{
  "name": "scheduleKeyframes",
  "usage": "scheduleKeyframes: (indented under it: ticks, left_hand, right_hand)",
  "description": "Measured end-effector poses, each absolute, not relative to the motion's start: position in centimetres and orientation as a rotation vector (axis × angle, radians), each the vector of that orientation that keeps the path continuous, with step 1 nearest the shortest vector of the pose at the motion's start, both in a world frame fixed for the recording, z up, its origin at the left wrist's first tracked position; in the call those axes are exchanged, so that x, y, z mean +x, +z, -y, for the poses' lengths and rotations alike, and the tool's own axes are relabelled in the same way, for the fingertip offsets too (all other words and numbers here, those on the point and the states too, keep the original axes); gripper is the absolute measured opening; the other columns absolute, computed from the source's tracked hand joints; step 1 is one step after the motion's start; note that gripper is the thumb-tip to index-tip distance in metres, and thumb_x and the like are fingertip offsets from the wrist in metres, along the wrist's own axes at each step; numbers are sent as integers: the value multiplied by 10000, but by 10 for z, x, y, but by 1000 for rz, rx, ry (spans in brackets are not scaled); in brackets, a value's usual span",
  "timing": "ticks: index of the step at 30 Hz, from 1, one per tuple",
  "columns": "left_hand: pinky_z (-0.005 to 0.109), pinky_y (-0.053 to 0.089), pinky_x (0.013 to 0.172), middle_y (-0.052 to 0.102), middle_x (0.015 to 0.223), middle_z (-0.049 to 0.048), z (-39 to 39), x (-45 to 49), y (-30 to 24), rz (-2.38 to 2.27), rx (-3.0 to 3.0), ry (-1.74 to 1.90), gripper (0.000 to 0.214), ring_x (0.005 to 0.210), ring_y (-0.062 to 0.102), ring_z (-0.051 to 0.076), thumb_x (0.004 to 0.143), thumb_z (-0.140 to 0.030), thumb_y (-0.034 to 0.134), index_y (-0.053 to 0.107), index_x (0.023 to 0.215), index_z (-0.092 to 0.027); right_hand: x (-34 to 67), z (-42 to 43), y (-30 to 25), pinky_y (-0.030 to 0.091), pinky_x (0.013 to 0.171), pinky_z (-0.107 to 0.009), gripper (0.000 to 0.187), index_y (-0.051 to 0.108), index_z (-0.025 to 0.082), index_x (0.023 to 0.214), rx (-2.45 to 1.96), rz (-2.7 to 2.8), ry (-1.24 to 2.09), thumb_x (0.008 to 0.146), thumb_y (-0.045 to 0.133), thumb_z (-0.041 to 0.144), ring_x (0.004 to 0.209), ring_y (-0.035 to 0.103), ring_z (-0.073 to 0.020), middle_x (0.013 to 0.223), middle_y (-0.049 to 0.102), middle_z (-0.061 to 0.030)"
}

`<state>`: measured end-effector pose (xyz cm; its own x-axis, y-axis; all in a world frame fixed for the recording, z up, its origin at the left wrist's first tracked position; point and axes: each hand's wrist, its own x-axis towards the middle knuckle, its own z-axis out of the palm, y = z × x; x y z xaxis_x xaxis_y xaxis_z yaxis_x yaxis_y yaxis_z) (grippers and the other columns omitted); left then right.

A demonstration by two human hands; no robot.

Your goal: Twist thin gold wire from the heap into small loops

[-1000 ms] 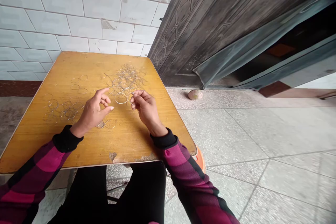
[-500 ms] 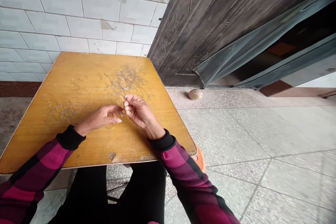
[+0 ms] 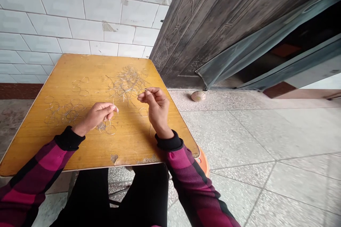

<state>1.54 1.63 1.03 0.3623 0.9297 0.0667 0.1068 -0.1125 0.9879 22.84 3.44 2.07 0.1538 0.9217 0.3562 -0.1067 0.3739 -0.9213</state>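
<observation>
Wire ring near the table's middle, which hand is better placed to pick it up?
Right: the right hand sits beside the wire ring, while the left hand is farther away, beside other loops.

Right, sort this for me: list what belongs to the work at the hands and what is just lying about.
Work: left hand; right hand; tangled pile of thin silver wire loops; scattered silver wire rings; yellow wooden tabletop.
Lying about: small round tan object on the floor; orange stool rim; dark embossed metal door.
</observation>
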Motion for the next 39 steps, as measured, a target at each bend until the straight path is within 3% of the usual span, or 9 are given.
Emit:
scheduleKeyframes:
  ticks: [5,10,15,23,31,39]
  left_hand:
    - [232,234,436,358,511,-57,-18,15,5,-1024,1373,1044,364,436,300,79,863,-514,515,593,800,-164]
    - [212,244,424,332,549,-61,-19,15,0,-1069,1360,1098,368,456,291,79,876,-536,501,577,855,-176]
    - [206,263,432,316,551,-61,-19,15,1,-1085,1370,1160,341,474,304,83,882,-503,517,607,952,-182]
    - [219,234,429,298,533,-71,-19,15,3,-1084,1357,1171,363,466,276,91,854,-456,552,634,1069,-175]
    - [220,252,452,294,537,-68,-18,17,4,-1097,1407,1184,335,479,281,85,867,-325,508,656,1103,-139]
    - [230,284,485,339,534,-60,-20,11,10,-1233,1521,1158,356,482,333,97,868,-333,481,648,1122,-147]
  right_hand:
    - [222,-21,15,521,767,-330,79,621,264,912,-912,1378,700,875,593,328,741,641,-154,789,672,-7]
    - [214,-6,11,500,807,-347,70,658,264,909,-913,1672,646,871,603,284,784,647,-178,834,698,-32]
    - [218,-5,13,509,835,-362,83,642,272,929,-918,1633,658,883,590,318,816,648,-183,849,694,-32]
    - [222,-17,11,525,705,-301,110,612,249,937,-899,1481,639,919,543,332,708,651,-137,771,682,0]
    - [217,-20,4,536,691,-289,134,584,205,924,-875,1549,662,927,531,328,688,654,-120,747,675,5]
    - [210,-16,6,524,647,-278,140,574,199,911,-865,1490,818,909,547,336,654,641,-117,721,677,0]
